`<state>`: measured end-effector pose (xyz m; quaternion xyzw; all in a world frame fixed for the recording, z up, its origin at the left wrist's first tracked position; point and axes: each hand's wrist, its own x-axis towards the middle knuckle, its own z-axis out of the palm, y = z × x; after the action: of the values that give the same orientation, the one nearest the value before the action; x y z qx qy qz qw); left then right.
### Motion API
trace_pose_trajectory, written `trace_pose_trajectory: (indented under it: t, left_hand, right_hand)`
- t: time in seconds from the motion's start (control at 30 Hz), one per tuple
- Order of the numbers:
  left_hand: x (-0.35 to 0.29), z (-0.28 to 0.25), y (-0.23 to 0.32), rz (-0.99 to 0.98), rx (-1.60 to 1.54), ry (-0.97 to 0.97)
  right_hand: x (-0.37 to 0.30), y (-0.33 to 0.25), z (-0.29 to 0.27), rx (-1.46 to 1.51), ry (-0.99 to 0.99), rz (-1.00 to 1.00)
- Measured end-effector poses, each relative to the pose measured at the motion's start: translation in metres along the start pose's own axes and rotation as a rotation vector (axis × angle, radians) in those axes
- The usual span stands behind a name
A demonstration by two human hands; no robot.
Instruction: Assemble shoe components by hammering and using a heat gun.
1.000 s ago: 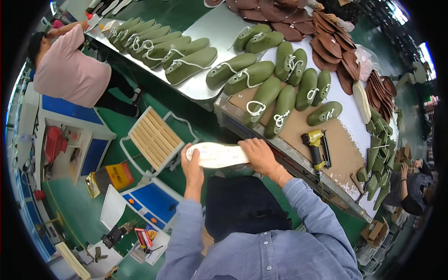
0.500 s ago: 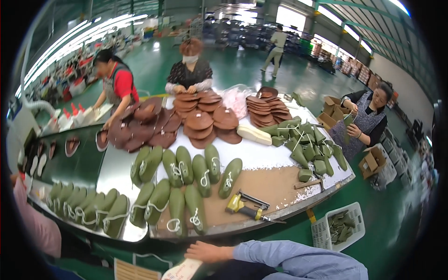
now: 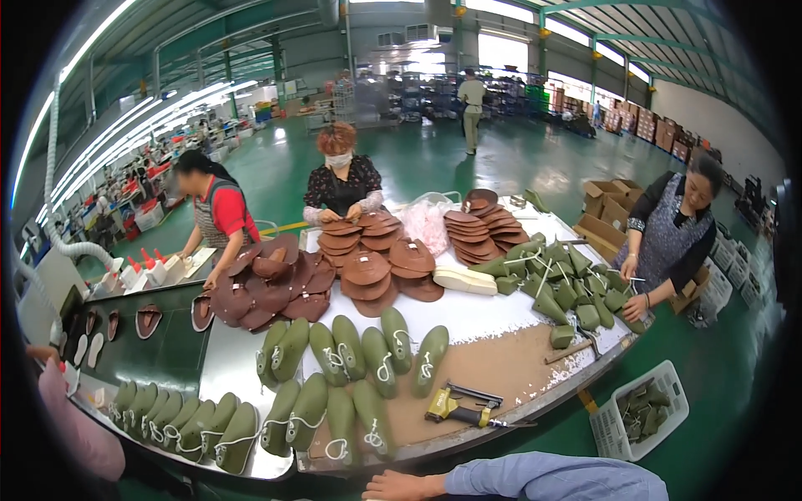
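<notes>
My right hand is at the lower edge, its blue-sleeved arm coming in from the right. The fingers are closed over a white insole, of which only a thin sliver shows. My left hand is out of sight. Just beyond the right hand, green shoe lasts with white strings stand in pairs on the table. A yellow and black staple gun lies on the brown board to their right.
Stacks of brown shoe uppers cover the table's far side. A heap of green lasts lies right, near a hammer. A white basket stands on the floor. Three co-workers work around the table; a pink sleeve shows at left.
My view has tilted up, so the table sits lower and most of the insole has left the picture. The co-worker at right has lowered their hands to the heap of lasts.
</notes>
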<state>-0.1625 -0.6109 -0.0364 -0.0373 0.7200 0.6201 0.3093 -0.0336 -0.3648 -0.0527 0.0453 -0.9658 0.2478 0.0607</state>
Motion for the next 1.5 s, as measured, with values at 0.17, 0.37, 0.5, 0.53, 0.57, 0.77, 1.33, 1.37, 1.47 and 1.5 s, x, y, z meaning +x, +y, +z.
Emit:
trace_pose_trajectory:
  t: [0.17, 0.37, 0.5, 0.53, 0.57, 0.77, 1.33, 1.37, 1.47, 1.5]
  left_hand:
    - [0.036, -0.005, -0.043, 0.149, 0.179, -0.034]
    - [0.008, -0.002, -0.040, 0.018, -0.080, -0.021]
    - [-0.011, 0.009, 0.009, 0.003, -0.083, -0.001]
    - [-0.005, 0.005, 0.004, 0.003, -0.077, -0.021]
    - [-0.002, 0.002, 0.003, 0.008, -0.056, -0.028]
    - [0.008, 0.006, -0.010, -0.028, -0.040, 0.037]
    - [0.047, 0.012, -0.036, 0.117, 0.033, -0.123]
    - [0.038, 0.015, -0.026, 0.114, 0.034, -0.124]
    - [0.020, 0.016, 0.002, -0.034, -0.037, -0.131]
    - [0.034, 0.004, -0.011, -0.004, -0.015, -0.135]
  right_hand:
    - [-0.018, 0.006, -0.006, -0.034, 0.070, 0.060]
    - [-0.012, 0.005, -0.004, -0.077, 0.003, -0.039]
    - [-0.007, -0.001, -0.010, 0.037, 0.046, -0.041]
    - [-0.010, -0.003, -0.009, 0.030, 0.053, -0.024]
    - [-0.012, -0.006, -0.007, 0.043, 0.073, -0.005]
    - [-0.018, -0.004, -0.007, 0.008, 0.078, 0.047]
    - [-0.028, 0.019, 0.006, 0.001, 0.121, 0.061]
    - [-0.028, 0.016, 0.005, -0.006, 0.116, 0.108]
    - [-0.018, 0.000, 0.002, 0.002, 0.111, 0.172]
    - [-0.013, -0.003, 0.009, -0.034, 0.097, 0.171]
